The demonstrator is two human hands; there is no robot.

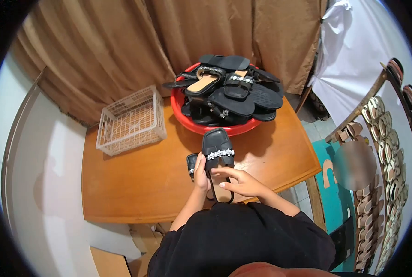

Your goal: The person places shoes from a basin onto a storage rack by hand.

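Observation:
A black slide sandal (217,141) with a jewelled strap and tan insole is held toe-up above the table's front part. My left hand (200,173) is closed around its left edge. Over the insole, just below the strap, my right hand (243,183) lies with fingers stretched and apart; its fingertips appear to touch the sandal. A second black jewelled sandal (191,162) shows behind my left hand, mostly hidden by it. Beyond my hands, a red basin (183,121) is heaped with black sandals (233,100), some with jewelled straps.
A white plastic crate (131,147) stands at the left of the wooden table (132,184). Brown curtains (99,46) hang behind. To the right are racks of light-coloured sandals (393,173) and a teal surface (323,157) beside a blurred round patch.

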